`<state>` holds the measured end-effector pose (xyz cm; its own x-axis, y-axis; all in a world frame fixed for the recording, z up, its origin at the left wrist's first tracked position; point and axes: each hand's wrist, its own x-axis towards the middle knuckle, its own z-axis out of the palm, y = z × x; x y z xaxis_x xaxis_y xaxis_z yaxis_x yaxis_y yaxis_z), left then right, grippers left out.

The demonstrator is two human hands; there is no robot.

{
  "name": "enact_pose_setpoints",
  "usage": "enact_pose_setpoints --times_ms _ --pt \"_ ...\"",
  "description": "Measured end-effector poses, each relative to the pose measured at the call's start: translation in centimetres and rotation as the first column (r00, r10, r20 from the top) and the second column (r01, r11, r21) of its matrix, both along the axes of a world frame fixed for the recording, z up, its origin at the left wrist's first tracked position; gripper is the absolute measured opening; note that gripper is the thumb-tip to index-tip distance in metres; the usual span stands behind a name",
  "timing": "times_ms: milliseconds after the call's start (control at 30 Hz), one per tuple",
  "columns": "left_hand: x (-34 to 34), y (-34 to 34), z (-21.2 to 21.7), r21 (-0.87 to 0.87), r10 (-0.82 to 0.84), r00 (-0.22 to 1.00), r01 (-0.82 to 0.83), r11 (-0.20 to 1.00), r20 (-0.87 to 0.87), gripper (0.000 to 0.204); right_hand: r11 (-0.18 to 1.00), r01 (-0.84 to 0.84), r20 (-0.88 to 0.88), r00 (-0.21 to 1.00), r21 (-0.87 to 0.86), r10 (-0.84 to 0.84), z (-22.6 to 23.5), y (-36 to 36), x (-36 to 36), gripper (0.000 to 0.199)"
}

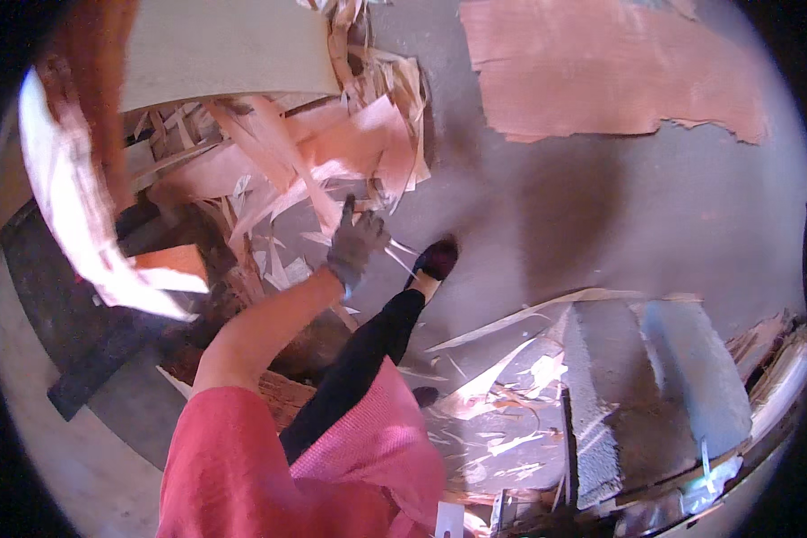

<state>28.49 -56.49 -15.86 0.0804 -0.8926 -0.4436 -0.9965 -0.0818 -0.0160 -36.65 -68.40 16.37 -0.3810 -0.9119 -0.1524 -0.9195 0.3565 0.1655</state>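
Note:
My left hand, in a grey glove, reaches out past my knee, one finger stretched out and the others curled. Thin pale strips, seemingly wood veneer, stick out from its curled fingers toward my dark shoe. Just beyond the hand lies a heap of torn reddish veneer scraps, with the hand at its near edge. My right hand is out of the picture.
A large reddish veneer sheet with ragged edges lies on the grey floor at the far right. A pale board stands over the scrap heap. Near right are a worn grey slab and loose splinters. Bright, blurred veneer hangs at the left.

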Motion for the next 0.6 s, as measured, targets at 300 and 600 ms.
enact_pose_setpoints --times_ms 300,600 --pt "-9.0 -12.4 21.6 -0.229 0.061 0.898 -0.176 0.957 -0.436 0.017 0.96 -0.084 -0.062 0.996 -0.266 0.07 8.3 -1.5 -16.4 0.056" --pt "-7.9 -24.9 37.9 -0.49 0.003 0.821 -0.343 0.802 -0.57 0.017 0.916 0.289 -0.028 0.951 -0.277 -0.308 14.8 -9.7 -8.3 0.045"
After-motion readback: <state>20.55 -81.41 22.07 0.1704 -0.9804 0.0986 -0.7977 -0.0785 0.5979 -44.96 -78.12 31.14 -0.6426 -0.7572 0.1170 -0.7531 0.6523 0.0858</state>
